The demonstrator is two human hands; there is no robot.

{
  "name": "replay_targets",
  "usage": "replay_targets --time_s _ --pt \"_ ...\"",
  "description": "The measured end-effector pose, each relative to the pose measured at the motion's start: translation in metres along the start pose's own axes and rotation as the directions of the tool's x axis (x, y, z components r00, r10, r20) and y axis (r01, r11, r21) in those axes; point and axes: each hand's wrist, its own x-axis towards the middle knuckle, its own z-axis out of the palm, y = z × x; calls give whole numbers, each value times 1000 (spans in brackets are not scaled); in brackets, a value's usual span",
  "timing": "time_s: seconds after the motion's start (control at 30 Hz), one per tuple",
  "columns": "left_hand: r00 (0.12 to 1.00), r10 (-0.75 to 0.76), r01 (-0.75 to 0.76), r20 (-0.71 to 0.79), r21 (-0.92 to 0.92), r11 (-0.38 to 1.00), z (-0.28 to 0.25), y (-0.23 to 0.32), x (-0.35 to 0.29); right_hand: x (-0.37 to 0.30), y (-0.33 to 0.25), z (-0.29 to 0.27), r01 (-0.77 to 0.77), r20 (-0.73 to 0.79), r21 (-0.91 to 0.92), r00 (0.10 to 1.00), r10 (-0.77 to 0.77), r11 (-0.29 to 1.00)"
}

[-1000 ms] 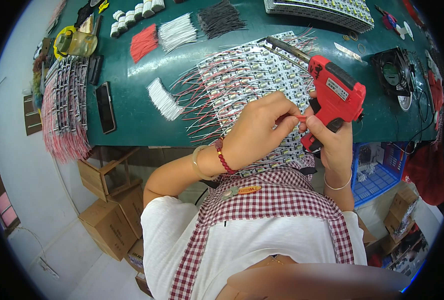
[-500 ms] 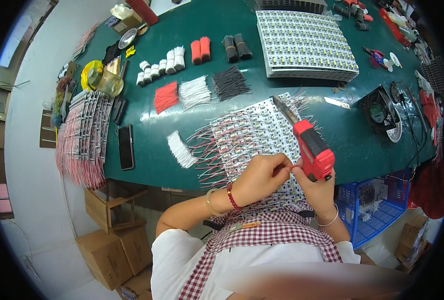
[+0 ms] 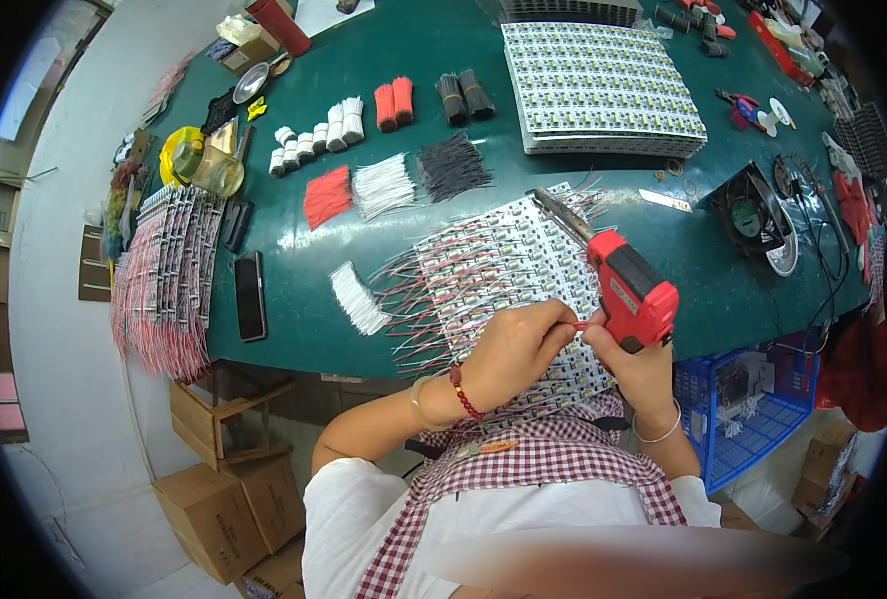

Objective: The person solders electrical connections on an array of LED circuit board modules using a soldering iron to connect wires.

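Observation:
A red-and-black soldering gun (image 3: 631, 290) with a long metal tip is in my right hand (image 3: 638, 379), its tip pointing up and to the left. Between my two hands runs a short red wire (image 3: 580, 325). My left hand (image 3: 513, 349) pinches one end between thumb and fingertips, and my right thumb is at the other. Beneath them lies a white circuit board panel (image 3: 508, 235) with rows of small parts. Red and white wires (image 3: 428, 285) stick out along its left side. A small bundle of white wires (image 3: 358, 299) lies just left of it.
Loose red (image 3: 326, 197), white (image 3: 383, 187) and black wires (image 3: 453, 167) lie in piles ahead. A tall stack of boards (image 3: 608, 90) stands at the back. On the right is a black fan (image 3: 748, 215); a phone (image 3: 251, 297) and wired boards (image 3: 169, 270) are left. A blue crate (image 3: 728, 439) stands below.
My right hand and the soldering gun have shifted very slightly right, and the red wire now shows more between my hands. The view has moved a little.

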Motion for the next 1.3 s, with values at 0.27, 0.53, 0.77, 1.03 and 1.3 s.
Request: replay_targets --time_s 0.27,0.53,0.77,1.03,1.3 --pt "999 -4 7 40 -73 997 2 7 -2 6 -4 -5 -23 79 199 997 8 980" --pt "991 128 -129 29 19 991 -2 6 4 9 -5 -7 -111 91 366 992 84 924" --pt "977 213 -210 -17 97 973 -4 7 7 10 -2 -6 -10 93 295 995 -18 955" --pt "965 247 -188 -88 425 886 -69 -70 38 8 -12 -37 79 -61 186 996 -69 979" --pt "886 461 -368 50 681 633 -82 -118 78 39 2 -27 -44 -69 121 996 52 992"
